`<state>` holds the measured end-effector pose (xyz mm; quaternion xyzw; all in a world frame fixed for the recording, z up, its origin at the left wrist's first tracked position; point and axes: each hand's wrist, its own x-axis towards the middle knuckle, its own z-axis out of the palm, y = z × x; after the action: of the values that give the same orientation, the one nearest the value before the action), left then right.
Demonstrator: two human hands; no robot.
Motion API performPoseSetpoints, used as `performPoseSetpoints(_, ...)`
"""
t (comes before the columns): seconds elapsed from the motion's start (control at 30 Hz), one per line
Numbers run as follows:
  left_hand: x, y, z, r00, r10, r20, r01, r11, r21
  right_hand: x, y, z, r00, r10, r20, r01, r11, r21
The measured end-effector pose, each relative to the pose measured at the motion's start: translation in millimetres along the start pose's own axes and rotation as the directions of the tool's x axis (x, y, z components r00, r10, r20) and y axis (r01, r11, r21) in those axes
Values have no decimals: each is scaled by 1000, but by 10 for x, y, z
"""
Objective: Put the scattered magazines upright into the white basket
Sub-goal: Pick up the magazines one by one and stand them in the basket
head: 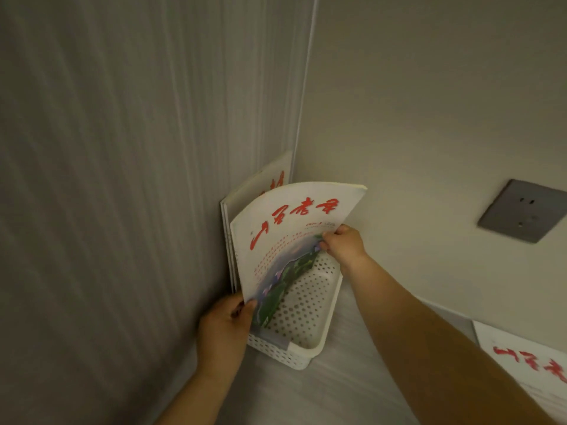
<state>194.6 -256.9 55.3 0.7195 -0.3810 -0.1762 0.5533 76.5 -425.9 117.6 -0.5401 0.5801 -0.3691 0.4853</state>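
We grip the bowed white red-lettered paper magazine (291, 228) with left hand (227, 320) and right hand (340, 243), and, being limp, it may slump in the white perforated plastic basket (277, 349).

Bare forearms, left hand (224, 329), right hand (343, 245)

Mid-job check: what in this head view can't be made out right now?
- Count of the upright white magazines behind: head view, covered by the held white magazine with red brush lettering.
- Whether its bottom edge reaches the floor of the white perforated plastic basket: hidden by the cover and left hand.
- White red-lettered magazine lying lower right: cut by the frame edge and the right forearm.
- Small cover print: too small, blurred.
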Motion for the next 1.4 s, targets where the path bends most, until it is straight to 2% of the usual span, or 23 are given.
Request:
performPoseSetpoints(0.13,35,-26,34,1000,-5,-24,5,1000,8,45,59,133,999,8,53,-10,999,34)
performPoseSetpoints(0.23,-15,-62,38,996,13,-91,-9,999,49,-18,142,228,988,59,144,-69,996,62)
performPoseSetpoints(0.37,-86,-59,67,989,-20,-145,27,998,48,-172,237,392,938,75,339,-99,994,54)
performPoseSetpoints(0.5,-76,-17,69,984,16,-178,-1,997,82,-273,246,593,887,62,457,-159,972,175)
performPoseSetpoints(0.8,-145,-31,1,996,63,-65,-55,991,119,-374,161,701,876,67,478,-127,987,94)
performPoseSetpoints(1.0,-310,43,-27,998,45,-36,-40,990,133,-623,99,367,904,-25,427,38,999,-22)
performPoseSetpoints(1.1,-521,163,24,995,98,26,-100,988,118,-827,114,26,933,-96,346,122,991,-54)
performPoseSetpoints(1.27,-1067,388,255,956,193,220,-213,975,70,-1222,390,-832,974,-183,134,192,980,-59)
performPoseSetpoints(1.4,-1591,424,464,879,166,447,-240,964,115,-1547,833,-1619,982,-175,-76,164,978,-129)
